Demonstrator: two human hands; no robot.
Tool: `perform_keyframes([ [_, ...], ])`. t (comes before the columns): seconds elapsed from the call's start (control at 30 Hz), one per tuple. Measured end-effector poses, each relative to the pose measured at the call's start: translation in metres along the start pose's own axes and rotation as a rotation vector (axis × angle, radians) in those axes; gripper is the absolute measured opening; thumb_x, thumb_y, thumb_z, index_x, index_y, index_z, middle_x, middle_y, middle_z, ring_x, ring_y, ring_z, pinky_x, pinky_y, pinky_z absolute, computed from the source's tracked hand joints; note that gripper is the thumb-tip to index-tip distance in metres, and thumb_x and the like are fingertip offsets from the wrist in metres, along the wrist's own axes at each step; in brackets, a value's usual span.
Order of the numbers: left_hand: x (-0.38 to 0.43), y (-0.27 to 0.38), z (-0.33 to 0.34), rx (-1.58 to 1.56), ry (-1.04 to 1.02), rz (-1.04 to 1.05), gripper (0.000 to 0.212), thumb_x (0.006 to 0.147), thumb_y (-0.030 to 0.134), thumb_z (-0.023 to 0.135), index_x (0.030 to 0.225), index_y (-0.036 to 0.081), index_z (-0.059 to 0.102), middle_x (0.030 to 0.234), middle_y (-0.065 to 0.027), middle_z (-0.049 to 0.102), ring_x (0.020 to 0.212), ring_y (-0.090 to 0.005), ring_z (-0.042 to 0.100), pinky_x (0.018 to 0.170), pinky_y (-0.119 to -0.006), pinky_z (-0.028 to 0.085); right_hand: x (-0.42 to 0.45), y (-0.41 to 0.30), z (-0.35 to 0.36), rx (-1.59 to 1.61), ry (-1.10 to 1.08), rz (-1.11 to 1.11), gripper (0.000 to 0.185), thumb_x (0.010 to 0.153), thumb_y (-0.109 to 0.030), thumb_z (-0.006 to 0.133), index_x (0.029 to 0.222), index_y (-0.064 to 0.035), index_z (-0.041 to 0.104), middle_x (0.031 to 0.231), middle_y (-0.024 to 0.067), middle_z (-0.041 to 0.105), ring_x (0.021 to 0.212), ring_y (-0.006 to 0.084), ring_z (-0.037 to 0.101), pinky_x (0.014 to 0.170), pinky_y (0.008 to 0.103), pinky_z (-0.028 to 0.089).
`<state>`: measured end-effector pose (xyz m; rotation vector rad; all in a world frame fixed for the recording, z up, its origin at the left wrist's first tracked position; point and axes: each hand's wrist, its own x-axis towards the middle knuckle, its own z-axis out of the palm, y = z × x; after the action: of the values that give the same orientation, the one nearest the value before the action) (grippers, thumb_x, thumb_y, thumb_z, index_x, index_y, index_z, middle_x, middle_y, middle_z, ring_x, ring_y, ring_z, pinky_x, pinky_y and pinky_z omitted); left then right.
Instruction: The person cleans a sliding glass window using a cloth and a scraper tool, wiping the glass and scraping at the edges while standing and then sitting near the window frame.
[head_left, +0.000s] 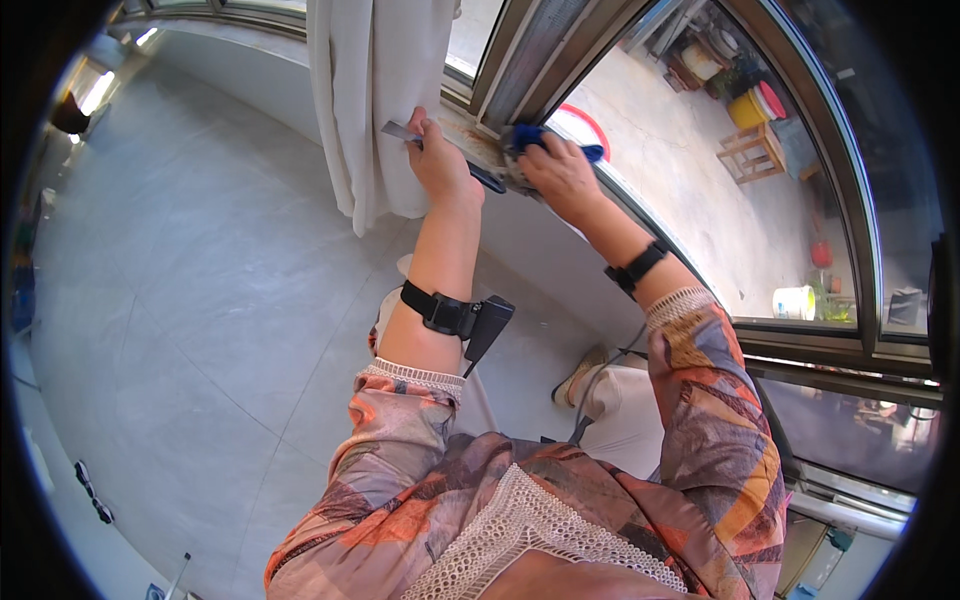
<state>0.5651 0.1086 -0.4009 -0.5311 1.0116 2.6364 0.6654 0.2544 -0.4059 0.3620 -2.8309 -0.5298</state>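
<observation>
My left hand (444, 161) is closed around a tool with a flat metal blade (401, 133) and a dark handle (486, 178); the blade points left, towards the white curtain (375, 105). Just to the right, my right hand (559, 172) grips a blue cloth (528, 139) bunched with a dirty grey one (517, 171), pressed on the window sill beside the metal frame. Brown stains mark the sill (471, 136) between my hands. Part of the cloth is hidden under my fingers.
A brown-framed sliding window (862, 225) curves along the right. Through its glass show a wooden stool (752, 152), a yellow bucket (750, 109), a white bucket (793, 303) and part of a red-rimmed basin (589, 126). A cable (592, 382) hangs near my leg above the grey floor (225, 300).
</observation>
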Motion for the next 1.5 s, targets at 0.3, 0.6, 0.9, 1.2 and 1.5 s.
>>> perform_keyframes([
  [0.3, -0.008, -0.017, 0.001, 0.119, -0.06, -0.033, 0.025, 0.093, 0.025, 0.045, 0.115, 0.015, 0.053, 0.122, -0.0012, 0.05, 0.113, -0.0141, 0.046, 0.085, -0.03, 0.032, -0.075, -0.012, -0.058, 0.185, 0.079, 0.663, 0.045, 0.06, 0.001, 0.061, 0.104, -0.0081, 0.059, 0.1, 0.0111, 0.058, 0.096, 0.0332, 0.052, 0.083, 0.0393, 0.044],
  [0.6, -0.014, -0.03, 0.011, 0.157, -0.095, -0.1, 0.021, 0.094, 0.025, 0.044, 0.108, 0.014, 0.055, 0.111, 0.0, 0.055, 0.102, -0.0125, 0.051, 0.086, -0.032, 0.037, 0.023, -0.026, 0.031, -0.08, 0.192, 0.515, 0.013, 0.072, -0.012, 0.056, 0.082, -0.0071, 0.062, 0.086, 0.0064, 0.055, 0.086, 0.0251, 0.052, 0.073, 0.0332, 0.047],
  [0.9, -0.012, -0.041, -0.001, 0.163, -0.082, -0.16, 0.02, 0.095, 0.022, 0.041, 0.103, 0.013, 0.057, 0.098, 0.002, 0.058, 0.088, -0.0097, 0.055, 0.075, -0.026, 0.041, -0.147, -0.007, -0.021, 0.098, 0.145, 0.748, 0.025, 0.062, -0.001, 0.059, 0.087, -0.0077, 0.059, 0.088, 0.0087, 0.058, 0.088, 0.0289, 0.055, 0.074, 0.0361, 0.049],
  [1.2, -0.016, -0.037, -0.005, 0.156, -0.087, -0.142, 0.017, 0.095, 0.021, 0.042, 0.098, 0.013, 0.057, 0.094, 0.0029, 0.06, 0.084, -0.0086, 0.056, 0.068, -0.024, 0.04, -0.209, -0.005, -0.012, -0.009, 0.084, 1.202, 0.031, 0.066, -0.009, 0.061, 0.097, -0.0073, 0.061, 0.095, 0.0118, 0.059, 0.093, 0.0329, 0.053, 0.083, 0.0429, 0.044],
  [1.5, -0.017, -0.051, 0.003, 0.244, -0.218, -0.1, 0.019, 0.097, 0.022, 0.041, 0.099, 0.012, 0.057, 0.091, 0.0002, 0.062, 0.078, -0.009, 0.057, 0.064, -0.023, 0.042, -0.053, -0.016, 0.015, 0.071, 0.375, 0.728, 0.012, 0.065, -0.006, 0.057, 0.077, -0.0065, 0.057, 0.08, 0.0088, 0.057, 0.082, 0.0275, 0.055, 0.071, 0.0353, 0.048],
])
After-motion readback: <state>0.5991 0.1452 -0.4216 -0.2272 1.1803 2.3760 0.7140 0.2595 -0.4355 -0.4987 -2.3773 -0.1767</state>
